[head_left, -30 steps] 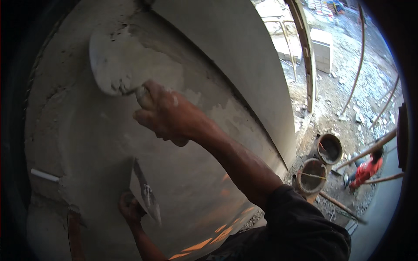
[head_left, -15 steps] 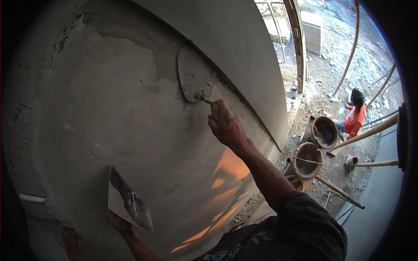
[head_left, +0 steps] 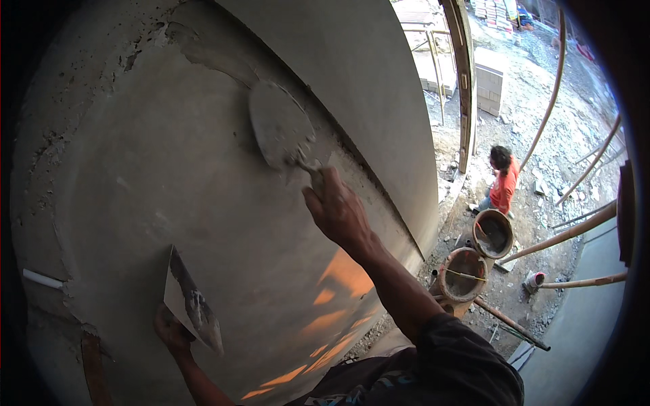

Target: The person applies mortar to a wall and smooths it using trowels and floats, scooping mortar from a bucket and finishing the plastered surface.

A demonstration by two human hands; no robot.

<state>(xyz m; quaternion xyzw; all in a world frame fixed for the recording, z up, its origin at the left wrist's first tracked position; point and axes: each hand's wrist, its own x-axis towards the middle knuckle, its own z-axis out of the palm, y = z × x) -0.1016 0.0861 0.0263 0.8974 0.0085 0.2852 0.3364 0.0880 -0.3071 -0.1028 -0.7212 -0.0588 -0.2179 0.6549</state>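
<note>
Head view: the left hand (head_left: 173, 330) grips a flat board (head_left: 186, 301) at its right; the right hand (head_left: 340, 213) grasps a trowel (head_left: 279, 125), laid against the wall (head_left: 162, 176) just beyond that hand; well off to its right stand two buckets (head_left: 443, 277).

No readable text; faint bluish print (head_left: 391, 383) on dark shirt (head_left: 467, 362), illegible.

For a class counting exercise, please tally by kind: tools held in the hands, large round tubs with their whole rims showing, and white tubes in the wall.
Trowel: 1, in the right hand
Flat plate: 1, in the left hand
Large round tubs: 2
White tube: 1
Total: 5
</note>
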